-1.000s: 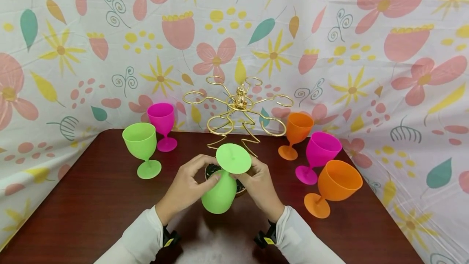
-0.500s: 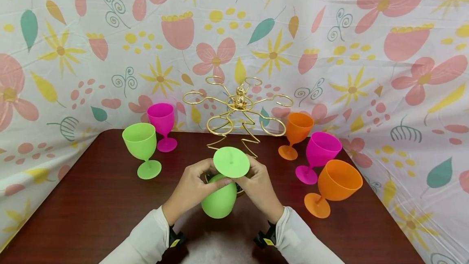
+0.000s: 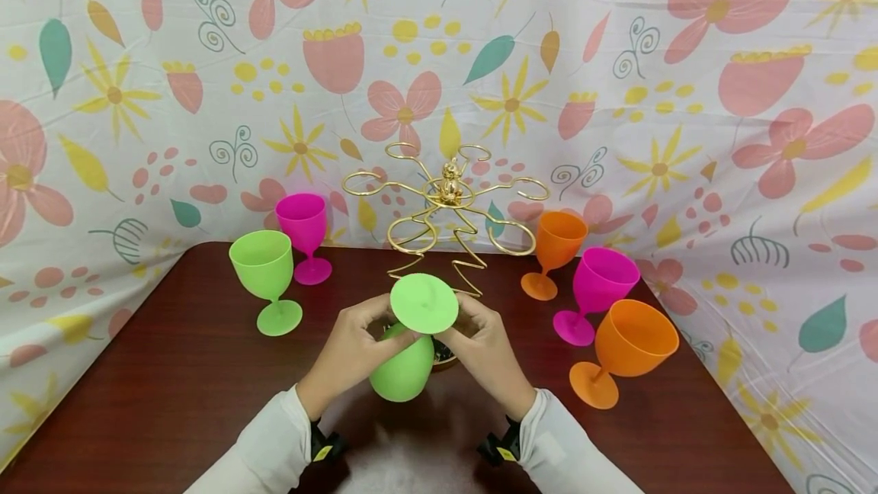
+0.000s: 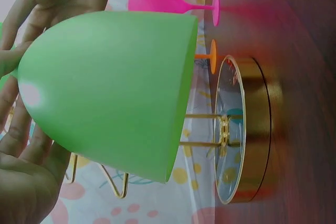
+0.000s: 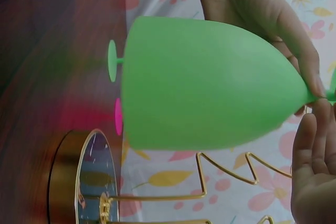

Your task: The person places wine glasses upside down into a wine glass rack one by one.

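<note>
Head view: both hands hold an inverted green goblet over the worktop, foot up, just in front of the gold wire rack. Left hand and right hand have fingers curled in at the stem under the foot. Other goblets stand either side: green and pink on the left, two orange and a pink on the right.

Left wrist view: goblet bowl mouth-down above the rack's round base, not touching it; fingers at the stem end.

Right wrist view: same bowl; fingers pinching the stem.
</note>
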